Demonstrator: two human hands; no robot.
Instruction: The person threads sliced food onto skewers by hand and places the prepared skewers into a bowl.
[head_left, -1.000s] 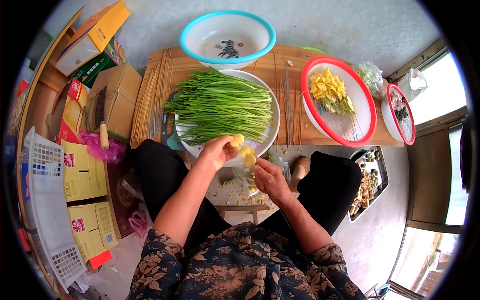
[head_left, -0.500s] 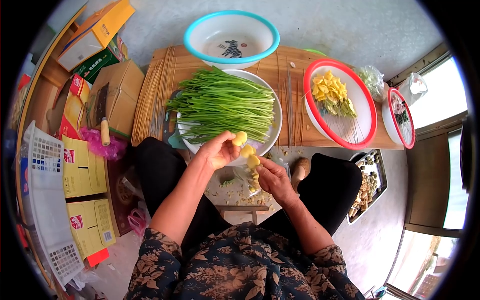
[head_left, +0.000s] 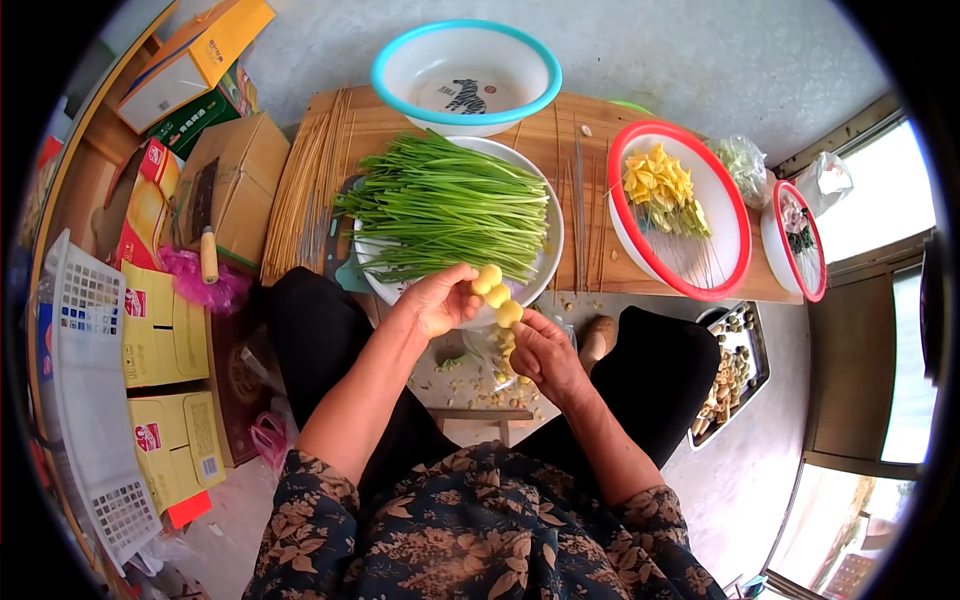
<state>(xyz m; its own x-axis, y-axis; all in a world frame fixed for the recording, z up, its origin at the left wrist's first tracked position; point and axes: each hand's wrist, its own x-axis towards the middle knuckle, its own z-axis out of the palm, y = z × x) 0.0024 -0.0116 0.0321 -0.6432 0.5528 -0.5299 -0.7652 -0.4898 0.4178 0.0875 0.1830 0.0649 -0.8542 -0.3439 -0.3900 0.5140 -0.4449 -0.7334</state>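
Both my hands are together over my lap, just in front of the table edge. My left hand (head_left: 447, 302) pinches the upper end of a short row of round yellow slices (head_left: 497, 295), which look like potato. My right hand (head_left: 549, 352) grips the lower end of the same row, thumb and fingers closed. More slices show beneath its fingers. Any skewer through them is too thin to make out. Beyond my hands, a heap of long green chives (head_left: 450, 205) lies across a white basin (head_left: 555, 250).
A red-rimmed basin (head_left: 738, 262) holds skewered yellow slices (head_left: 662, 185). Thin sticks (head_left: 310, 185) lie on the wooden table (head_left: 570, 130). Behind stands a blue-rimmed basin (head_left: 420, 90). A cleaver (head_left: 206, 225) rests by boxes at left; a metal tray (head_left: 760, 375) sits on the floor.
The yellow slices have turned slightly and now lie closer in line between my hands. My left hand has shifted a little to the right. Both hands keep their hold.
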